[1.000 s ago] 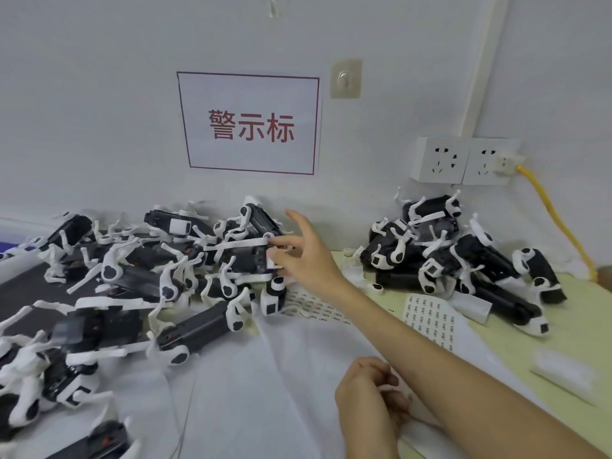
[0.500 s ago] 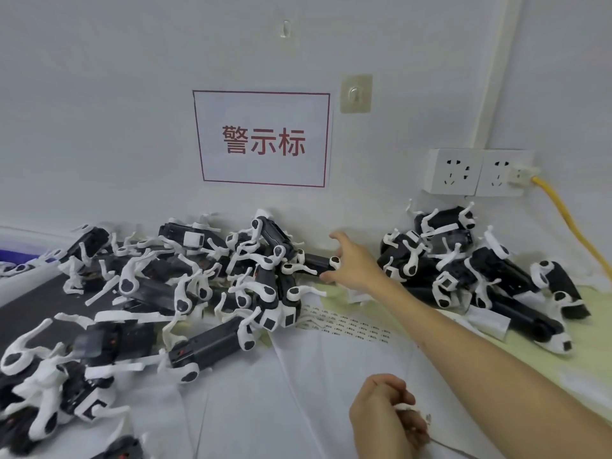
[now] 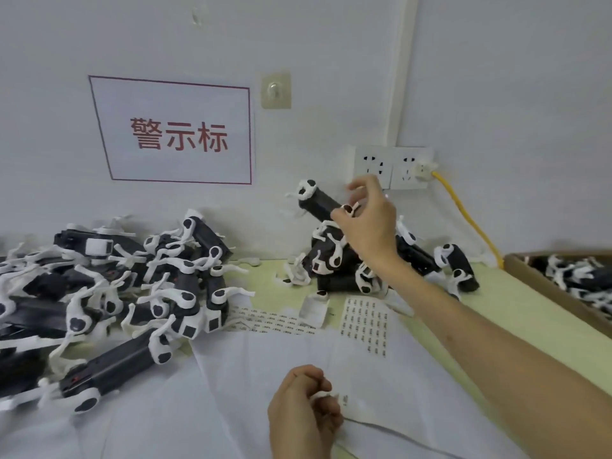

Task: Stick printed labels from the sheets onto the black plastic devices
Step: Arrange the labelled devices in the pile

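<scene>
Where the device (image 3: 319, 203) is: raised off the tabletop (image 3: 496, 313) and tilted, its white-capped end up and to the left, in front of the wall just below the sockets (image 3: 390, 167) and above the right pile (image 3: 344, 270).
Right hand (image 3: 367, 226): grips the lower end of the device, with thumb and fingers round the black body and the forefinger lifted clear.
Left hand (image 3: 303, 412): low and close to the camera, fingers curled, pinching what looks like one small printed label (image 3: 343, 399).
Handling, device: probably light, stiff plastic with a smooth shell. The thin white arms look springy and likely to hook into neighbouring devices, so it is best held by the black bar, leaving a flat face bare.
Handling, label: thin, limp and sticky on one side. It is best held by an edge only, or it may curl onto the finger.
Label sheet (image 3: 364, 321): lies flat just in front of the right pile. A second printed strip (image 3: 271, 321) lies beside it, its left end running under the left pile (image 3: 132, 286).
White paper (image 3: 231, 392): spread over the near tabletop, under the Left hand.
Cardboard box (image 3: 559, 293): at the far right, holding more of the same devices.
Wall: carries a sign (image 3: 175, 134) with red characters. A yellow cable (image 3: 463, 220) runs down from the right socket.
</scene>
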Demonstrator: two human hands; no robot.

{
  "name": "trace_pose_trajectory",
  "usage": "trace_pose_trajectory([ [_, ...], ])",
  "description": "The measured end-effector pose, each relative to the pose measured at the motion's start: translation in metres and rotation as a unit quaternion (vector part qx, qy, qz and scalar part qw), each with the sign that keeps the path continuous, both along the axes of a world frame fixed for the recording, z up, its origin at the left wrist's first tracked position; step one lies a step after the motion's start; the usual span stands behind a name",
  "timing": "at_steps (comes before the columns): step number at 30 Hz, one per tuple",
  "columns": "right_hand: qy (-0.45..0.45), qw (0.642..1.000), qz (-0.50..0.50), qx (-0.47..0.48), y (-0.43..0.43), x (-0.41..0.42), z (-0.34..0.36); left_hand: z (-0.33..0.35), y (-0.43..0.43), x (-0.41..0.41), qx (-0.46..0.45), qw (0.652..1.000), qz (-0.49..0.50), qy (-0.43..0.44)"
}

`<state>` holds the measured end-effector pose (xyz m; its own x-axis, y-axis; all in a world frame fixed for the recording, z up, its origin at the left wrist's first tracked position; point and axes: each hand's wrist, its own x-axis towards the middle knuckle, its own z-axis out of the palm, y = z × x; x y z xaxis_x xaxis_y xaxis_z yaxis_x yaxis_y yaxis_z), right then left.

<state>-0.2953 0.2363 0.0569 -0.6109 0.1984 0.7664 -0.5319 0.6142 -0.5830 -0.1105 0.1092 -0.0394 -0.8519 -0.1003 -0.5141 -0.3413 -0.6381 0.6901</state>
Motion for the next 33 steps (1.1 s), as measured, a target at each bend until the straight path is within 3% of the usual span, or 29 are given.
trace_pose_trajectory([
  [4,0.061,0.988,-0.105,-0.095,0.063,0.002,0.028,0.004,0.003,0.003,-0.005,1.000,0.000,0.004],
  [10,0.029,0.970,-0.196,-0.142,0.132,0.004,0.009,0.007,0.003,0.006,0.002,1.000,0.002,0.021],
  [14,-0.058,0.972,-0.213,-0.083,0.148,-0.009,-0.004,0.006,0.003,0.007,0.000,1.000,0.001,0.022],
  [18,-0.250,0.950,-0.186,-0.004,0.163,-0.020,-0.007,0.006,0.001,0.006,0.003,1.000,-0.002,0.023],
  [22,-0.286,0.935,-0.210,-0.014,0.174,-0.013,-0.010,0.006,0.001,0.007,0.006,1.000,-0.004,0.028],
  [25,-0.235,0.943,-0.236,0.008,0.161,0.000,-0.015,0.006,0.003,0.008,0.003,1.000,-0.004,0.028],
  [28,-0.130,0.982,-0.133,0.017,0.111,0.014,-0.022,0.006,0.003,0.009,0.007,1.000,-0.006,0.028],
  [33,-0.017,0.998,-0.043,0.033,0.009,0.034,-0.022,0.007,0.001,0.009,0.009,1.000,-0.010,0.016],
])
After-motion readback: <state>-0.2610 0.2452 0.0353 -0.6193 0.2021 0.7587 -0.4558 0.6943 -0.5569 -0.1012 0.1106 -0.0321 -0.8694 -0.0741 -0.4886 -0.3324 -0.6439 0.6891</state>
